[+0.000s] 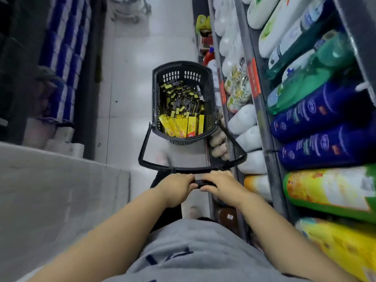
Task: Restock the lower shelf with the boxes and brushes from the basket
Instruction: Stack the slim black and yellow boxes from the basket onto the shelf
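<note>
The left hand [179,187] and right hand [221,185] curl their fingers round the handle [201,182]. The basket [183,65] stands on the floor [126,78] beside the shelves [254,94], boxes [183,126] at its near end, brushes [183,96] behind

The bare left forearm [122,231] and right forearm [274,220] reach forward and down, converging. The left hand [179,189] and right hand [222,186] sit knuckles-up, close together, each curled over the black plastic handle bar [200,183]. Their fingers [190,180] seem wrapped beneath it, tips hidden.
</note>
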The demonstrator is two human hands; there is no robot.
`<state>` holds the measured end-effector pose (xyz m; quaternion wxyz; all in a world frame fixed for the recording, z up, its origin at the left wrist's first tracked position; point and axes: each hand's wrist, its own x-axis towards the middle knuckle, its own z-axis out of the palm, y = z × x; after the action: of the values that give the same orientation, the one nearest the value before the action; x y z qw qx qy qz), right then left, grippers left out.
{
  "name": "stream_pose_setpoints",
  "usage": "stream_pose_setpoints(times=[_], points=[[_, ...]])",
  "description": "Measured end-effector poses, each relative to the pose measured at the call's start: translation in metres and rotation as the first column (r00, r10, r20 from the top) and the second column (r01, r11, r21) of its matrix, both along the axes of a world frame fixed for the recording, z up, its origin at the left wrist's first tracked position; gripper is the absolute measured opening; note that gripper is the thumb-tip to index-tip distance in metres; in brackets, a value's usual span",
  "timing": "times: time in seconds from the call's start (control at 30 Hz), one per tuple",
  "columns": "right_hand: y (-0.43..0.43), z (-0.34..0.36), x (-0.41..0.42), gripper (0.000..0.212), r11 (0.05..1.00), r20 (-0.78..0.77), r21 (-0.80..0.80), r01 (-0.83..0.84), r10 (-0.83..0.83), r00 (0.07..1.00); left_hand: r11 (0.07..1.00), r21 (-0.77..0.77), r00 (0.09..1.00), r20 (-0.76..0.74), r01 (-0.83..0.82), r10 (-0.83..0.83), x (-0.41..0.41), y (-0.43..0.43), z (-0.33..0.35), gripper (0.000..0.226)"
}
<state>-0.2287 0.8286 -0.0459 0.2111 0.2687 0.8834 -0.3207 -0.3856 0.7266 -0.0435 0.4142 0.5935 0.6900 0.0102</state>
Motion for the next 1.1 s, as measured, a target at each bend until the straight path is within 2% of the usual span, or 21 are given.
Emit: stream_pose_setpoints(times=[0.3, 0.47, 0.63, 0.87, 1.1], points=[[0.156, 0.004, -0.152, 0.029, 0.999, -0.014, 0.029, 0.042, -0.042, 0.999, 0.991, -0.107, 0.989, 0.127, 0.084, -0.07, -0.163, 0.172, 0.004, 0.032], [0.242, 0.011, -0.247, 0.04, 0.997, -0.035, 0.041, 0.062, -0.06, 0.998, 0.996, -0.046, 0.99, 0.121, 0.078, -0.072, -0.259, 0.257, 0.012, 0.03], [0.318, 0.0, -0.31, 0.039, 0.996, -0.012, 0.015, 0.087, -0.087, 0.996, 0.998, 0.003, 0.994, 0.086, 0.061, -0.061, -0.319, 0.331, 0.004, 0.028], [0.46, -0.019, -0.399, 0.036, 0.998, -0.033, 0.052, 0.038, -0.037, 0.999, 1.0, -0.01, 0.99, 0.14, 0.026, -0.025, -0.41, 0.471, -0.007, 0.021], [0.601, -0.002, -0.497, 0.035, 0.999, -0.043, 0.016, 0.045, -0.044, 0.998, 0.998, -0.065, 0.995, 0.094, -0.017, 0.023, -0.501, 0.61, 0.01, 0.02]])
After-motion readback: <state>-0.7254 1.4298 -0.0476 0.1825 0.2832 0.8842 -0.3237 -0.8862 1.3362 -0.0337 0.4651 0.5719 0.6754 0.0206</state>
